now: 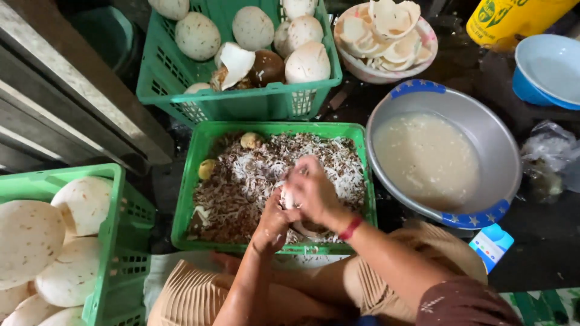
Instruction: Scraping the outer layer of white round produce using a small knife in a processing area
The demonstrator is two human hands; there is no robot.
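Note:
My left hand (272, 222) and my right hand (314, 192) meet over a green crate (193, 175) full of brown and white coconut shavings. Between them they grip a white piece of coconut (289, 198); most of it is hidden by the fingers. A red band circles my right wrist. I cannot make out any tool in either hand.
A metal basin (501, 151) of cloudy liquid stands at the right. Behind it are a bowl of coconut pieces (362, 69), a blue bowl (525, 90) and a yellow container (513, 15). Green crates of peeled coconuts sit at the back (241, 108) and at the left (115, 253).

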